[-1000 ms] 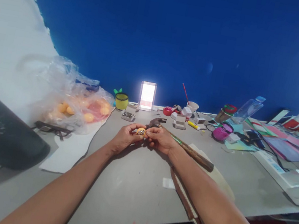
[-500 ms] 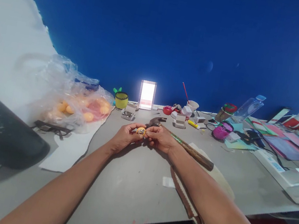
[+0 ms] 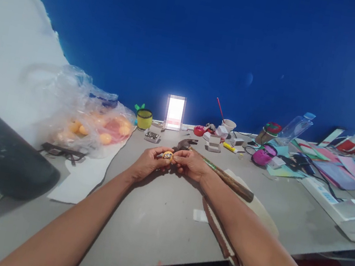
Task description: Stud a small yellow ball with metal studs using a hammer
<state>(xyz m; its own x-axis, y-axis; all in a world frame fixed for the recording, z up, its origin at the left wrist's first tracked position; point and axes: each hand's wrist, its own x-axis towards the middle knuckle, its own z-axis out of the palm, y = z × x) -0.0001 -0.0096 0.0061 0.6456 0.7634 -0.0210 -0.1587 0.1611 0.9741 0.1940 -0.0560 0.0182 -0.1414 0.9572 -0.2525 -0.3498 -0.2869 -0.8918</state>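
Observation:
Between the thumb and fingers of my left hand (image 3: 152, 159) is a small orange ball (image 3: 167, 155) with several shiny silver studs on its near face. My right hand (image 3: 189, 164) is closed in a pinch at the ball's right side, its fingertips touching or very near it. Whatever those fingertips hold is too small to make out. Just behind my right hand lies a claw hammer (image 3: 230, 182), its wooden handle running to the right past my wrist. A small open box of silver pieces (image 3: 152, 136) stands beyond my left hand.
Clear plastic bags with orange balls (image 3: 105, 138) lie at left, near black-framed glasses (image 3: 64, 152) and a large dark cylinder (image 3: 2, 152). Small white boxes (image 3: 214, 144), a yellow tube (image 3: 230, 148) and a paper cup (image 3: 228, 125) stand at the back. A power strip (image 3: 324, 195) lies at right.
The ball has turned slightly between my fingers, so its studs show a little differently. Both hands stay in nearly the same place.

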